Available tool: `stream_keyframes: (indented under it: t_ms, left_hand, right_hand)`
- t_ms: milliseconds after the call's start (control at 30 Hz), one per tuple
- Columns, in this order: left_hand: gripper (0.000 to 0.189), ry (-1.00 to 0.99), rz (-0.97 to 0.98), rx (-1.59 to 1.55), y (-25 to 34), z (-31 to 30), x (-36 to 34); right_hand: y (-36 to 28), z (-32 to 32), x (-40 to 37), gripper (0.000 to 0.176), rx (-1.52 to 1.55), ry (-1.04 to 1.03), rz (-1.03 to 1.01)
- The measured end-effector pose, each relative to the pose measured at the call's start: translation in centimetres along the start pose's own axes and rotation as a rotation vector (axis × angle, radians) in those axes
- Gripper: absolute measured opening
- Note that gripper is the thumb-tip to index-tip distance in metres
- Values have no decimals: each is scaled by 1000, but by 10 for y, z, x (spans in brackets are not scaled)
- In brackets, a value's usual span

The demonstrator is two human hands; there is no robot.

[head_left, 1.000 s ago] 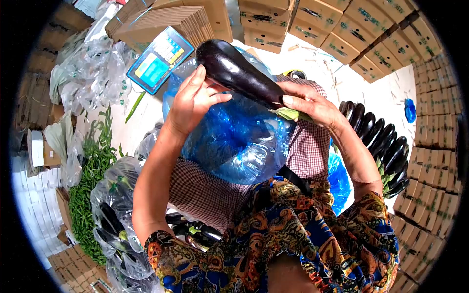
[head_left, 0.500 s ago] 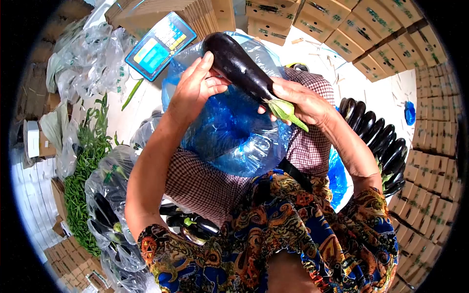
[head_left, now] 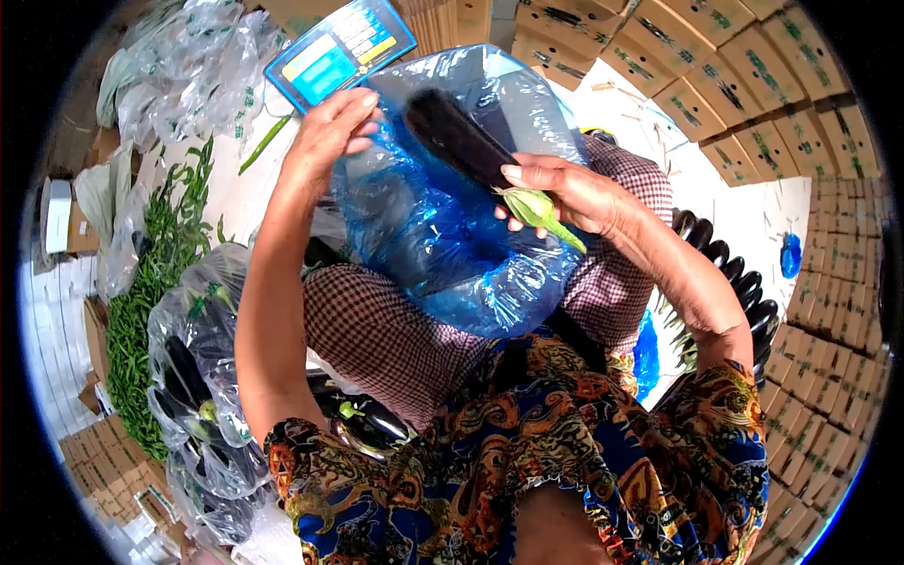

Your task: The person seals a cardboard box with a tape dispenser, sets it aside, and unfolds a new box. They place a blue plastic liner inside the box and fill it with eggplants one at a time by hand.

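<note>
Held eggplant: the eggplant (head_left: 459, 138) lies in the right hand (head_left: 570, 193), gripped near its stem end; its blunt end points away, up and toward the left hand (head_left: 331, 132), without reaching it.
Right hand: closed on the eggplant — thumb over the dark skin, fingertips showing past the calyx (head_left: 527, 204).
Left hand: thumb and fingers loosely apart, clear of the eggplant; whether a fingertip brushes the bag's edge I cannot tell.
Eggplant skin: purple-black, long, blurred toward the blunt end.
Calyx and stem: pale green, the stem (head_left: 571, 236) slanting down to the right.
Blue bag: the blue plastic bag (head_left: 400, 259) spreads crumpled below the eggplant, between checkered knees (head_left: 377, 325).
Scale: the scale (head_left: 341, 52) sits just beyond the left hand.
</note>
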State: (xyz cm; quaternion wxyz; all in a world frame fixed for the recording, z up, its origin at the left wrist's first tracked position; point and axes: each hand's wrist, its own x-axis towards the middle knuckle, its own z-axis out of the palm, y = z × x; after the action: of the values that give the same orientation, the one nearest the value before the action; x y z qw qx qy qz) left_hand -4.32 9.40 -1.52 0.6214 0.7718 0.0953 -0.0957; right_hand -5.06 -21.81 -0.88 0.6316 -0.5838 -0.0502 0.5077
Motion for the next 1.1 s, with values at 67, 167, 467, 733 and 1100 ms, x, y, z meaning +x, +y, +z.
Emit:
stream_keyframes:
  t_ms: [67, 167, 467, 733, 1100]
  left_hand:
    - [74, 214, 141, 357, -24, -24, 1]
    - [85, 292, 24, 474, -75, -34, 1]
    - [56, -48, -54, -54, -142, -4, -18]
    - [48, -56, -90, -309, -161, 9, -19]
    - [54, -51, -102, -496, -139, 20, -29]
  right_hand:
    - [6, 0, 5, 46, -9, 23, 117]
    - [15, 2, 23, 38, -60, 30, 251]
    - [74, 0, 149, 36, -158, 262, 382]
    - [233, -57, 219, 43, -798, 311, 327]
    - [240, -77, 229, 32, -917, 164, 135]
